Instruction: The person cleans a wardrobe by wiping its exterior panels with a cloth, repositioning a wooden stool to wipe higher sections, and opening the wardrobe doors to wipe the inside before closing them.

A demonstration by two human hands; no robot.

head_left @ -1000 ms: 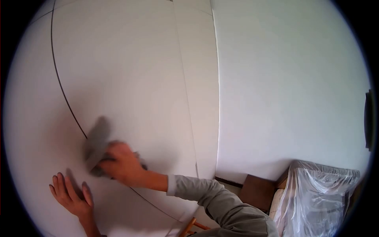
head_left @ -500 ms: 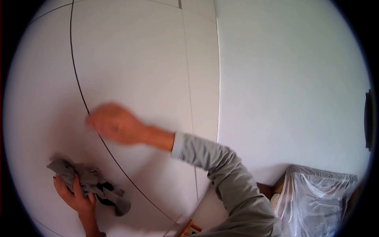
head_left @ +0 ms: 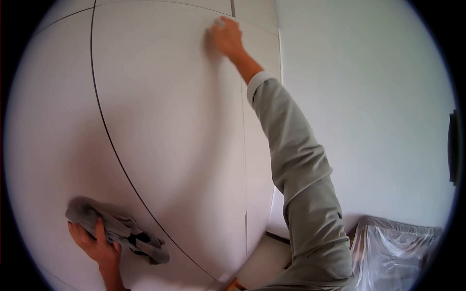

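Observation:
A crumpled grey cloth (head_left: 114, 225) with a dark patch lies against the pale cabinet door at lower left. My left hand (head_left: 99, 245) grips it, fingers spread over its lower side. High up, near the top right corner of the large cabinet door (head_left: 165, 97), my right hand (head_left: 227, 36) is closed against the surface. A small light-grey bit shows at its fingertips, too little to name. The sleeve of my right arm (head_left: 301, 165) is grey with a pale cuff.
A dark vertical gap (head_left: 104, 119) parts two door panels. To the right is a plain pale wall (head_left: 364, 106). Clear plastic sheeting (head_left: 393, 252) covers furniture at lower right. A dark object (head_left: 453, 148) sits at the right edge, and something orange (head_left: 236, 283) shows at the bottom.
My right hand has moved up and right, from beside the dark gap to the door's top right corner. My left hand and the cloth have shifted slightly right in view.

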